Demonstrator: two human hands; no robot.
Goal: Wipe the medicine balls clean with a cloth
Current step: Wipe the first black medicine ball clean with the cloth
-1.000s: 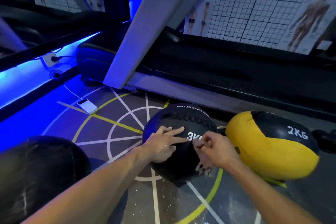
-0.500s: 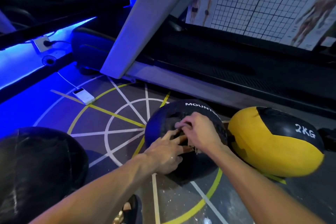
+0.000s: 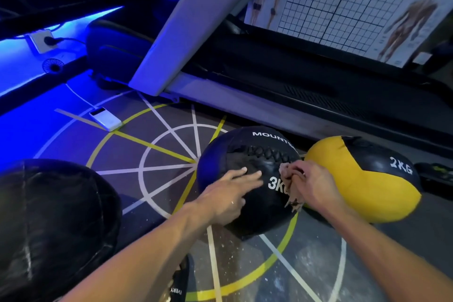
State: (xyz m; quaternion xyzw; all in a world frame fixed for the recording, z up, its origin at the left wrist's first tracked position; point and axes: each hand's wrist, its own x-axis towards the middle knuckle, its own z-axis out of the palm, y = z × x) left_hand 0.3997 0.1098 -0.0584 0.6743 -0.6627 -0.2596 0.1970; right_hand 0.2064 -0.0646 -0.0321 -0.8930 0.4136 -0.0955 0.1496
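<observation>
- Black ball (image 3: 247, 213): marked "MOUNT…", "3K…".
- Yellow ball (image 3: 362, 186): marked "2KG", touching black ball.
- Left hand (image 3: 228, 193): laid flat, fingers straight.
- Right hand (image 3: 313, 189): clenched around cloth (image 3: 293, 197), pressed to black ball.

Gym: medicine balls (image 3: 247, 179), treadmill (image 3: 294, 95)

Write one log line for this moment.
left hand: flat on 3KG ball | right hand: wiping it with cloth | 2KG ball: waiting

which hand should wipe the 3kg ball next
Right. The right hand already grips the cloth against the 3kg ball, while the left hand lies flat on it, fingers straight, apparently steadying it.
</observation>
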